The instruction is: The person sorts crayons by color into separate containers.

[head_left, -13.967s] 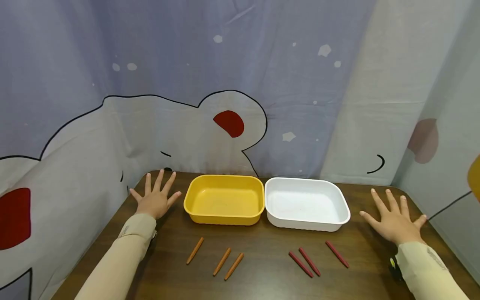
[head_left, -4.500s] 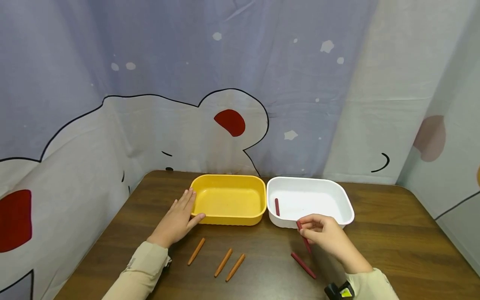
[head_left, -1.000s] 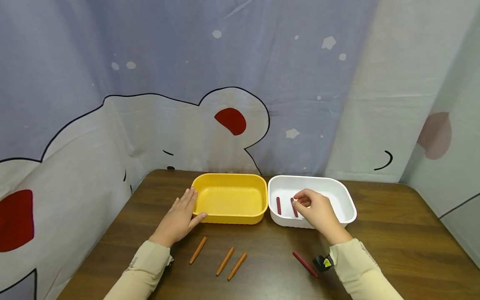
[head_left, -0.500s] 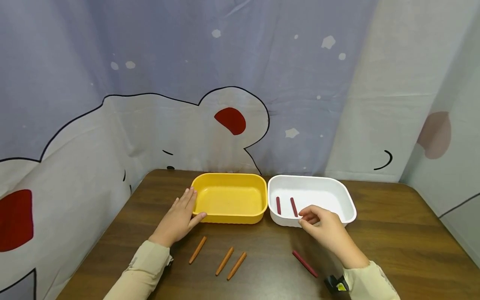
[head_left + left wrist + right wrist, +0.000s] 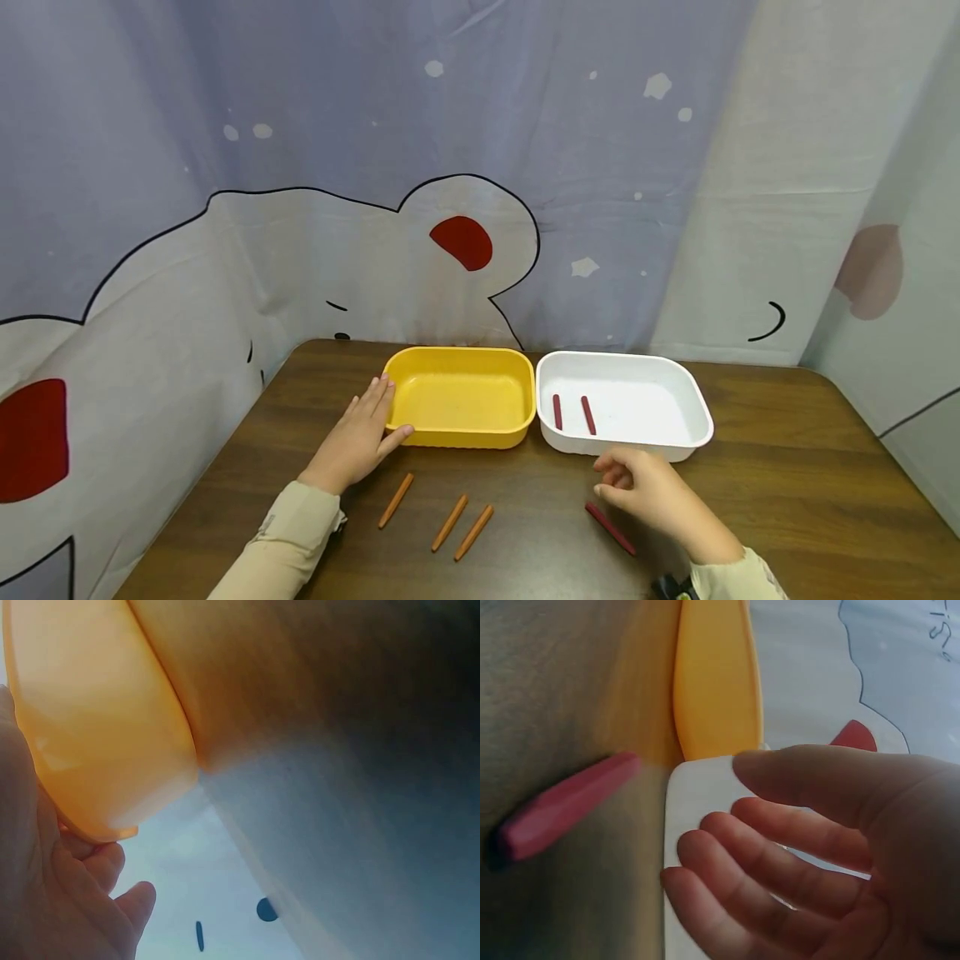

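Note:
My left hand (image 5: 352,439) rests with straight fingers on the left end of the yellow tray (image 5: 461,439); the left wrist view shows its fingertips at the tray's rim. My right hand (image 5: 652,496) holds nothing. Its fingers are loosely bent, and it hovers between the white tray (image 5: 652,392) and a dark red crayon (image 5: 611,528) lying on the table. In the right wrist view that crayon (image 5: 570,804) is apart from the fingers. Inside the white tray, at its left, lie a dark red crayon (image 5: 557,412) and another dark red crayon (image 5: 588,415).
On the brown table (image 5: 540,533), in front of the yellow tray, lie an orange crayon (image 5: 396,501), a second orange crayon (image 5: 450,522) and a third orange crayon (image 5: 474,532). The trays stand side by side, near a printed curtain (image 5: 337,267) behind the table.
My right hand let go of the second dark red crayon inside the white tray, then drew back toward the front, above the crayon on the table. The left hand stayed at the yellow tray.

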{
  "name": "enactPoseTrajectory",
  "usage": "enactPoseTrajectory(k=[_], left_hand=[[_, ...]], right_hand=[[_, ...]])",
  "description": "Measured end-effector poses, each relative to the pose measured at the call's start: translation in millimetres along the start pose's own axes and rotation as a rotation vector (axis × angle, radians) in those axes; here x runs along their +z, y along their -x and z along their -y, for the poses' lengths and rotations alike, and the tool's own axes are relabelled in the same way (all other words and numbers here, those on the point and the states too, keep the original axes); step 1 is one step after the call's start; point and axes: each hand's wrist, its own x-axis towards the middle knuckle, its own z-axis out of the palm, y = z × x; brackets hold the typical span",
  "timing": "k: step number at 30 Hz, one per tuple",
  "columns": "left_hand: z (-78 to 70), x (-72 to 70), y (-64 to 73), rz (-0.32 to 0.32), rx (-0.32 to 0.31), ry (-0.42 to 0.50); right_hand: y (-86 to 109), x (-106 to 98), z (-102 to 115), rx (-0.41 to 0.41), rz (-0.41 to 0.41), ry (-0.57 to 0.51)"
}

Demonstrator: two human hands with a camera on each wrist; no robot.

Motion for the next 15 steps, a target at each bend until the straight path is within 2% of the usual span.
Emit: enactPoseTrajectory(k=[8, 15], left_hand=[[-0.5, -0.5, 0.5, -0.004, -0.001, 0.001], [-2.2, -2.1, 0.8, -0.002, -0.003, 0.007]], right_hand=[[5.9, 5.2, 2.3, 0.094, 0.135, -0.032], [9.0, 13.1, 1.3, 0.141, 0.140, -0.029]])
